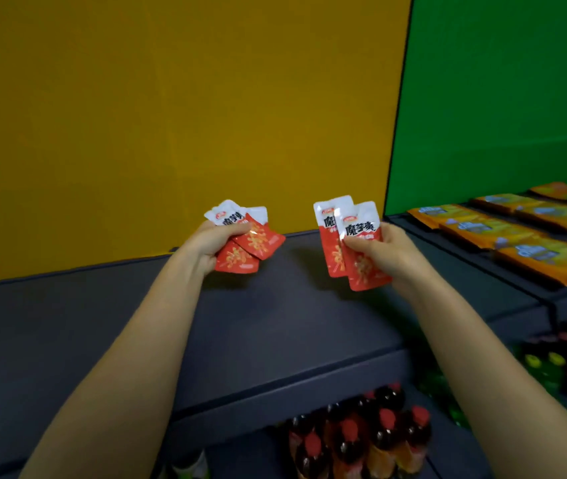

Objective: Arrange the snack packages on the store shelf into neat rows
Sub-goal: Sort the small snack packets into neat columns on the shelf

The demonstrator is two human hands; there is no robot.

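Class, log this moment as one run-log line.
left hand: grips fanned red-and-white foil snack packets | right hand: grips two matching packets | dark grey shelf: beneath both hands | placed: none

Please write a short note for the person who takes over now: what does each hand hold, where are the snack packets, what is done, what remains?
Left hand grips at least two red-and-white packets, fanned out.
Right hand grips two overlapping packets of the same kind.
Both hands are above the dark grey shelf; no red packet lies on it in view.
Done: the orange packages to the right lie in rows.
Left: lay the held packets down in neat rows.
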